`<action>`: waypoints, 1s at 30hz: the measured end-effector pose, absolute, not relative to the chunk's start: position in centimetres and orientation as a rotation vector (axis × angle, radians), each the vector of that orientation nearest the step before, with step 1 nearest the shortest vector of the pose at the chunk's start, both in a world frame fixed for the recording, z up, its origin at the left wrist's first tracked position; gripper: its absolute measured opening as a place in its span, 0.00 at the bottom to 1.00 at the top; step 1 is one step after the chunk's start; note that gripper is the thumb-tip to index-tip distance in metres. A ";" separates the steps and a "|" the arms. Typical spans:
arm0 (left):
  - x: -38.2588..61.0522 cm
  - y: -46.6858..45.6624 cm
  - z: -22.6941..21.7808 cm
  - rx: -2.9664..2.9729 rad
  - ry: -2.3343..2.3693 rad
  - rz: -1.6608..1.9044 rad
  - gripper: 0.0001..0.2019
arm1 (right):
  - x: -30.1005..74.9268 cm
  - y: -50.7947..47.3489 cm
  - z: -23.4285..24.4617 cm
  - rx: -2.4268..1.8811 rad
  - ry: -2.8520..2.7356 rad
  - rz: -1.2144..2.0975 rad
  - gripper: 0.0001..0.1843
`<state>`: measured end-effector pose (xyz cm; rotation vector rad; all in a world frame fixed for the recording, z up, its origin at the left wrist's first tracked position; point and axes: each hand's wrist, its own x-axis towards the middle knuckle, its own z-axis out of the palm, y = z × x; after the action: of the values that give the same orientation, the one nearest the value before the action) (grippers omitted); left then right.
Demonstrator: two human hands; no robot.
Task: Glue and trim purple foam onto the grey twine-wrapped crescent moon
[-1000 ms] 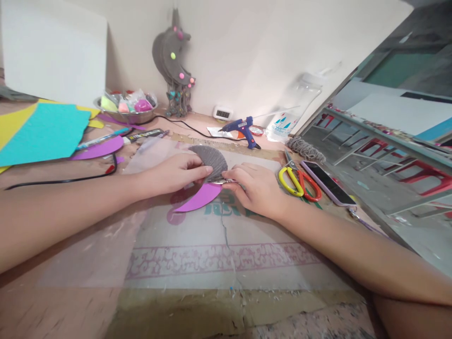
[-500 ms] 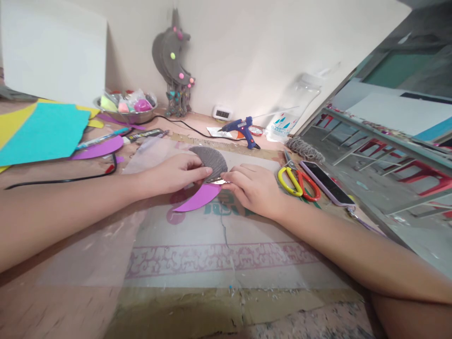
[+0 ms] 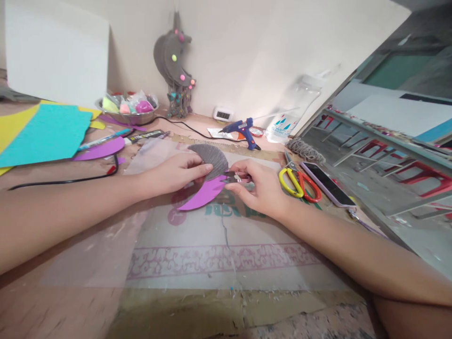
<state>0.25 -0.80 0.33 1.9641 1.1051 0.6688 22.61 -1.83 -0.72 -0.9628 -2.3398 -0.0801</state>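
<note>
A purple foam crescent (image 3: pixel 203 194), half wound in grey twine (image 3: pixel 211 158), lies on a printed plastic sheet (image 3: pixel 226 254). My left hand (image 3: pixel 173 173) presses its fingertips on the wound grey part and holds the crescent down. My right hand (image 3: pixel 259 186) is closed in a pinch around a small metal tool (image 3: pixel 236 177) beside the crescent's right edge. I cannot make out exactly what the tool is. Both forearms reach in from the bottom corners.
Yellow and red scissors (image 3: pixel 298 181) and a phone (image 3: pixel 326 182) lie right of my hand, with a twine bundle (image 3: pixel 304 149) behind. A blue glue gun (image 3: pixel 242 129), a plastic jar (image 3: pixel 294 113), a metal bowl of pom-poms (image 3: pixel 127 106), foam sheets (image 3: pixel 42 132) and a finished grey moon (image 3: pixel 173 63) stand further back.
My right hand has lifted off the sheet and turned, now pinching the small metal tool at the crescent's edge. The left hand has stayed on the grey winding.
</note>
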 end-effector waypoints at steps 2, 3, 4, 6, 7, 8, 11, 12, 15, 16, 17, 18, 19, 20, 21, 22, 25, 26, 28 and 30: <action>0.3 -0.9 0.5 1.952 1.101 0.688 0.17 | 22.6 -1.5 -0.9 -1.033 -2.338 0.050 0.13; 0.3 -1.0 0.5 1.943 1.099 0.688 0.17 | 22.5 -1.4 -1.0 -1.058 -2.332 0.131 0.11; 0.3 -1.0 0.5 1.928 1.094 0.679 0.17 | 22.3 -1.3 -1.0 -1.073 -2.319 0.232 0.11; 0.3 -1.1 0.3 1.883 1.072 0.632 0.17 | 22.0 -1.2 -1.0 -1.086 -2.267 0.468 0.12; 0.2 -1.1 0.3 1.861 1.055 0.606 0.17 | 21.8 -1.2 -0.9 -1.095 -2.232 0.580 0.12; 0.2 -1.0 0.2 1.850 1.037 0.587 0.17 | 21.7 -1.2 -0.8 -1.111 -2.193 0.669 0.13; 0.3 -0.8 -0.1 1.924 0.998 0.607 0.17 | 21.5 -1.4 -0.5 -1.164 -2.074 0.808 0.14; 0.3 -0.8 -0.1 1.965 0.988 0.622 0.16 | 21.5 -1.4 -0.4 -1.177 -2.046 0.829 0.14; 0.3 -0.7 -0.2 2.001 0.984 0.615 0.14 | 21.6 -1.3 -0.5 -1.189 -2.018 0.852 0.15; 0.3 -0.7 -0.2 1.986 0.988 0.600 0.14 | 21.7 -1.3 -0.5 -1.187 -2.023 0.849 0.15; 0.3 -0.8 -0.2 1.966 0.992 0.587 0.13 | 21.7 -1.2 -0.6 -1.181 -2.029 0.845 0.14; 0.3 -0.8 -0.2 1.946 0.990 0.577 0.13 | 21.7 -1.2 -0.6 -1.176 -2.035 0.841 0.14; 0.3 -0.9 -0.2 1.928 0.981 0.569 0.13 | 21.7 -1.1 -0.7 -1.174 -2.039 0.834 0.14; 0.2 -0.9 -0.2 1.910 0.965 0.558 0.13 | 21.7 -1.1 -0.7 -1.173 -2.042 0.825 0.14; 0.2 -1.0 -0.2 1.888 0.948 0.548 0.12 | 21.7 -1.1 -0.7 -1.174 -2.044 0.815 0.14; 0.2 -1.0 -0.1 1.866 0.935 0.541 0.12 | 21.7 -1.0 -0.8 -1.176 -2.046 0.805 0.14; 0.2 -1.0 -0.1 1.847 0.922 0.544 0.12 | 21.7 -1.1 -0.7 -1.165 -2.050 0.777 0.14; 0.2 -1.0 -0.1 1.850 0.922 0.552 0.12 | 21.7 -1.1 -0.7 -1.157 -2.050 0.761 0.14; 0.3 -1.0 -0.1 1.867 0.930 0.594 0.11 | 21.7 -1.3 -0.7 -1.131 -2.052 0.683 0.12; 0.3 -0.9 0.0 1.904 0.943 0.680 0.10 | 21.8 -1.5 -0.7 -1.083 -2.067 0.524 0.10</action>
<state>0.35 -0.92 0.05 1.9039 0.9432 0.6799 21.85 -1.46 -0.72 -1.0827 -2.0668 0.5245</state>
